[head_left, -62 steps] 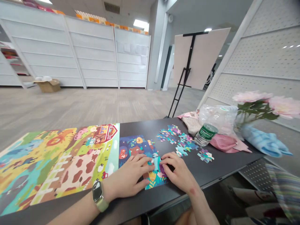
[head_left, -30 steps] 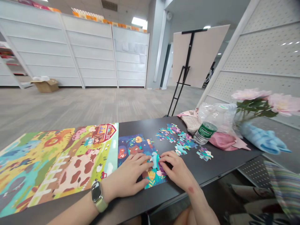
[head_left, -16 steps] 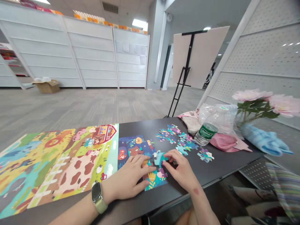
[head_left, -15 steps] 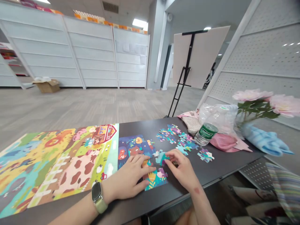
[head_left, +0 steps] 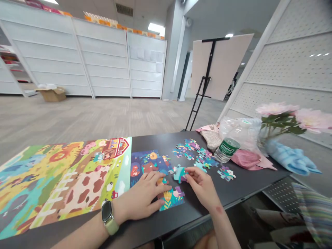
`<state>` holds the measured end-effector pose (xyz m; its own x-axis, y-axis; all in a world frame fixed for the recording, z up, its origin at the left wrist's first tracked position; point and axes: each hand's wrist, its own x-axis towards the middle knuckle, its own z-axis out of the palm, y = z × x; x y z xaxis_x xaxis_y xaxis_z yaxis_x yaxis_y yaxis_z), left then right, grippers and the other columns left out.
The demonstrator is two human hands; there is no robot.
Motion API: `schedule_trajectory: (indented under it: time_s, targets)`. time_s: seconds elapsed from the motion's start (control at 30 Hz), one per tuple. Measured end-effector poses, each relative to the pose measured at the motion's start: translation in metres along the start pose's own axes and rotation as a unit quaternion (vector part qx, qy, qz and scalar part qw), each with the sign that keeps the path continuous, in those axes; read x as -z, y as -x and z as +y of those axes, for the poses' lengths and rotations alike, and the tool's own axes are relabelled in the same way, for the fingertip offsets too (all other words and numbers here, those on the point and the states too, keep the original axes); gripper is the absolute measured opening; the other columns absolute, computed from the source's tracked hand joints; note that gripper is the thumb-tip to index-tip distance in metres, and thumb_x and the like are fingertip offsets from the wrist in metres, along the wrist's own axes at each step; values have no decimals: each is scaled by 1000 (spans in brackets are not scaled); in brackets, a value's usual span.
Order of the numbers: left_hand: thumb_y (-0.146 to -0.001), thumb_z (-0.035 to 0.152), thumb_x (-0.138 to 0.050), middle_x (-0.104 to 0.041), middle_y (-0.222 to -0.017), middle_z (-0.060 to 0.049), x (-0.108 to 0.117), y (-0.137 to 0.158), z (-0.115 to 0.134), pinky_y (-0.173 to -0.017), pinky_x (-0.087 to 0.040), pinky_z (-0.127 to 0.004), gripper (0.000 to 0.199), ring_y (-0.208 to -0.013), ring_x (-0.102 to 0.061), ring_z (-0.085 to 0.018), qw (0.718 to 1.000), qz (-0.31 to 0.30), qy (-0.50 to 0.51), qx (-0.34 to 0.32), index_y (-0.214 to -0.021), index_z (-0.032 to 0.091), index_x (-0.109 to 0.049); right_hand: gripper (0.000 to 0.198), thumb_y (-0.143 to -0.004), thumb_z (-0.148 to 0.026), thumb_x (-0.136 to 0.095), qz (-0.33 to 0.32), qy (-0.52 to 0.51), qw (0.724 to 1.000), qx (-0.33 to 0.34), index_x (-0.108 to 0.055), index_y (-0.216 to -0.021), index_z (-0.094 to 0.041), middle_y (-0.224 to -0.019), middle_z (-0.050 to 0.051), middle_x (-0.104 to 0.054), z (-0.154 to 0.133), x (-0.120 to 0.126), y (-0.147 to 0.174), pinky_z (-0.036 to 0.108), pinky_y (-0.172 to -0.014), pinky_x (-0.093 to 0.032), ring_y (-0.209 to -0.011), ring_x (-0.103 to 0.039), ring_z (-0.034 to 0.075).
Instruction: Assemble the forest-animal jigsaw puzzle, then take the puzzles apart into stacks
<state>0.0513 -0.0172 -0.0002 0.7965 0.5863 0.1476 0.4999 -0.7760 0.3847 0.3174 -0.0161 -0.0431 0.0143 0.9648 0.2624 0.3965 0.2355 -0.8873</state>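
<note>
A partly joined jigsaw puzzle point(head_left: 168, 197) with dark blue night scenes and a yellow flower lies on the dark table. Over it rests my left hand point(head_left: 147, 190), fingers spread and flat on the joined pieces, a watch on its wrist. My right hand point(head_left: 201, 185) pinches a teal puzzle piece point(head_left: 179, 173) between thumb and fingers at the right side of the puzzle. Loose puzzle pieces point(head_left: 204, 157) are scattered farther back on the right. A small cluster of pieces point(head_left: 226, 173) lies closer to the table's right front edge.
A large farm-animal picture sheet point(head_left: 85, 183) covers the table's left side. A water bottle point(head_left: 228, 148), a pink cloth point(head_left: 249, 159), a blue checked cloth point(head_left: 290, 157) and pink flowers point(head_left: 275, 109) stand or lie at the right. An easel point(head_left: 204, 83) is behind the table.
The right hand has turned the teal piece slightly and lifted it a little, so more of its face shows. My left hand stays in place on the puzzle.
</note>
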Motion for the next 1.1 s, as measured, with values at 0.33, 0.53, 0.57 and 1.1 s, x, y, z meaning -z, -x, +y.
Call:
schedule_trajectory:
  time_s: [0.33, 0.53, 0.57, 1.1]
  targets:
    - [-94, 28, -56, -47, -142, -9, 1, 0, 0, -109, -36, -53, 44, -134, -40, -32, 1000, -4, -3, 2, -137, 33, -53, 23, -90, -42, -61, -10, 0, 1000, -6, -66, -101, -22, -88, 6, -70, -1, 0, -1, 34, -74, -58, -79, -69, 21]
    - [-94, 28, -56, -48, -141, -9, 1, 0, 0, -109, -37, -53, 43, -134, -41, -32, 1000, -4, -3, 1, -137, 34, -54, 25, -90, -43, -62, -13, -16, 1000, -21, -65, -102, -21, -91, 7, -70, -2, -1, -1, 35, -77, -58, -82, -70, 22]
    - [-94, 28, -56, -48, -141, -9, 1, 0, 0, -109, -37, -53, 43, -134, -41, -32, 1000, -5, -3, 1, -137, 34, -53, 25, -90, -43, -62, -13, -18, 1000, -22, -65, -102, -21, -92, 7, -70, -1, -1, -1, 35, -77, -58, -82, -70, 22]
    - [-91, 31, -58, -54, -135, -10, -5, 1, -4, -111, -33, -48, 39, -132, -43, -30, 999, 19, 47, 15, -128, 22, -48, 30, -90, -41, -62, -18, -46, 999, -17, -67, -112, -21, -98, 8, -74, -9, 3, -1, 30, -76, -56, -86, -69, 19]
